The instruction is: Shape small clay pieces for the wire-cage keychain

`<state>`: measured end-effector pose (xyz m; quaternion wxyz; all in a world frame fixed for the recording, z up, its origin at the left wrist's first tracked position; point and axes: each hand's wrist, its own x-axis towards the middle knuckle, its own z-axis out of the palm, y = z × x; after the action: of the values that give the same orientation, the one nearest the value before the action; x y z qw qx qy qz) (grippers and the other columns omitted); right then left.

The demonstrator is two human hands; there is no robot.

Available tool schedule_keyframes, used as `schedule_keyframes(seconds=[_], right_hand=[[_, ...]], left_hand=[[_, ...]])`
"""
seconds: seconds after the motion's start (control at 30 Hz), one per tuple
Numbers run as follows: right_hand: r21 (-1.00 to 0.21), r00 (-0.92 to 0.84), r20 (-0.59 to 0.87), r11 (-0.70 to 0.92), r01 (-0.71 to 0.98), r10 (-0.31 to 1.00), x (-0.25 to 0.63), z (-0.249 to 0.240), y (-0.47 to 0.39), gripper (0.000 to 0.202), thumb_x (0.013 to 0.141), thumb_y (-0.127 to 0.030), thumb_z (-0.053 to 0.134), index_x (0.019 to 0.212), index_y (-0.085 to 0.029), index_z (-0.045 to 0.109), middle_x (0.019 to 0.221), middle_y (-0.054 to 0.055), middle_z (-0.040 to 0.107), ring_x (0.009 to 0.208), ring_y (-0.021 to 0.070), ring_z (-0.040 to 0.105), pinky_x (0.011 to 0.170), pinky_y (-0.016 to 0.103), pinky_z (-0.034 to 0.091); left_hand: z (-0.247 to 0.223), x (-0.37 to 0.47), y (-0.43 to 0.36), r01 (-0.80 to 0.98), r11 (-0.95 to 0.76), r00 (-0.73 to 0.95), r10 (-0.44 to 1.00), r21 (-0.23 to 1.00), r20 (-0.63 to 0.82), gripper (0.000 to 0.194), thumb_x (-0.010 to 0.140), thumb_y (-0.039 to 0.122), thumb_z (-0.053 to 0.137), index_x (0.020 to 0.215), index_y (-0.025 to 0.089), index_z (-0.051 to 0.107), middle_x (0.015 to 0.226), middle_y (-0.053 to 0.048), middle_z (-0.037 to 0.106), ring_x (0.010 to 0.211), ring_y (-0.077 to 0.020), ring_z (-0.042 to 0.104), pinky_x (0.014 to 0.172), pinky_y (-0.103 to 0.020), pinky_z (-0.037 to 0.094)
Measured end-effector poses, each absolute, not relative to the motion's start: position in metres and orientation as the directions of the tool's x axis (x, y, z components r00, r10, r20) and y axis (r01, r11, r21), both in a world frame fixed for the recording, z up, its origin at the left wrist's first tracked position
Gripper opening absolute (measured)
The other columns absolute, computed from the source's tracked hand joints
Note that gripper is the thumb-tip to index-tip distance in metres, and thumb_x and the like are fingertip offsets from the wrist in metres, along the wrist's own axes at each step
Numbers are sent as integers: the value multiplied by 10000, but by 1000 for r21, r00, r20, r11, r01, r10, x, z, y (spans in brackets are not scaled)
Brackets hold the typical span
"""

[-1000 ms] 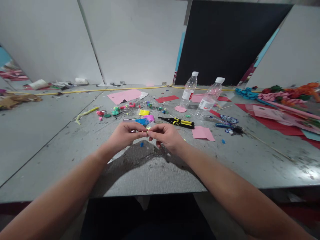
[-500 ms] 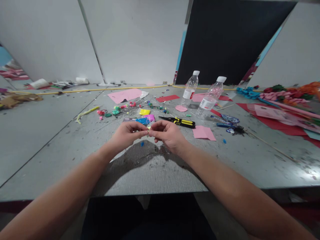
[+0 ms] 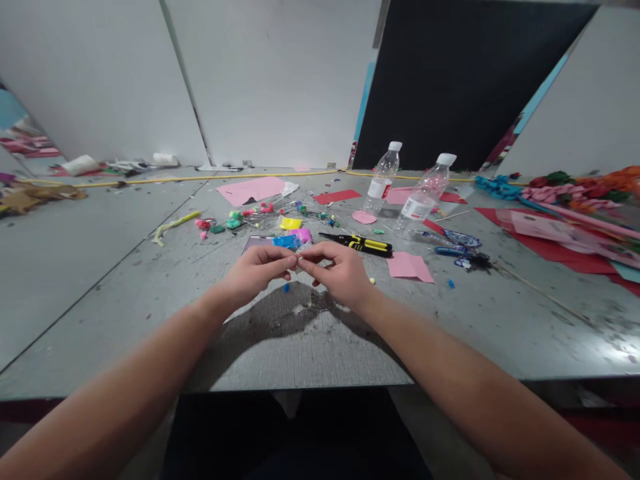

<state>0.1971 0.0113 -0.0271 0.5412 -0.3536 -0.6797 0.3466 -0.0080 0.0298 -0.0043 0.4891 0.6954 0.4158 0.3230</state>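
My left hand [image 3: 263,270] and my right hand [image 3: 337,268] meet above the middle of the table, thumbs and index fingers pinched together at the tips. Between them is something small, pale and partly see-through; fingers cover most of it and its kind is unclear. Just behind the fingers lie a blue packet [image 3: 285,241], a pink-purple packet [image 3: 301,235] and a yellow packet [image 3: 291,223]. Black-and-yellow pliers [image 3: 367,246] rest beyond my right hand. A small blue lump [image 3: 287,288] is on the tabletop below my fingers, and a tiny yellow lump [image 3: 373,281] is beside my right wrist.
Two clear plastic bottles [image 3: 384,175] stand at the back right. Pink paper [image 3: 410,267] lies right of the pliers. Several coloured lumps on wires [image 3: 235,219] are behind the packets. A yellow-green strip [image 3: 177,225] lies left. Blue-handled pliers [image 3: 453,251] and red sheets [image 3: 540,240] are right.
The yellow-green bit seen at my fingertips is no longer visible there. A tiny yellow lump now shows by my right wrist. Both hands stay pinched together in nearly the same place.
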Motion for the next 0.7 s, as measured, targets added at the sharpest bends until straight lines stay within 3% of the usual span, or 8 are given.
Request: schedule_keyframes(seconds=[0.13,0.2,0.47,0.6,0.7], right_hand=[[-719,-233,619,660,218,750,197,-24,9,126,950,-293,705,894,-242,806,977,90,791,933,254,715,894,454,608],[-662,-258,653,702,262,712,197,-24,10,135,955,-237,678,906,-233,803,988,100,793,950,261,712,956,474,581],[-558,-297,698,755,345,652,197,-30,12,172,961,-197,634,1003,-215,800,1008,103,782,873,231,703,817,397,604],[-560,-312,694,759,332,649,200,-30,14,158,965,-217,669,1056,-212,799,1018,98,790,852,216,715,675,326,585],[-548,-317,698,764,340,642,202,-31,17,127,1001,-271,684,1008,-233,805,995,83,798,882,222,717,724,342,588]], left_hand=[[-4,-12,31,289,-170,409,912,942,39,205,1039,355,707,1041,150,717,934,-22,730,738,-156,695,659,-308,613],[-4,-13,32,301,-160,400,916,940,28,189,1034,341,716,1054,153,719,966,-29,736,760,-161,700,678,-316,620],[-11,-13,40,249,-23,439,894,968,-92,318,1035,355,709,1297,176,685,1295,-108,718,1067,-263,733,900,-469,644],[-12,-16,42,196,24,449,886,980,-111,329,1038,354,703,1323,190,679,1348,-117,701,1115,-275,721,938,-489,634],[-12,-16,42,176,52,458,880,983,-128,337,1034,350,709,1326,185,677,1343,-117,702,1110,-276,723,931,-488,636]])
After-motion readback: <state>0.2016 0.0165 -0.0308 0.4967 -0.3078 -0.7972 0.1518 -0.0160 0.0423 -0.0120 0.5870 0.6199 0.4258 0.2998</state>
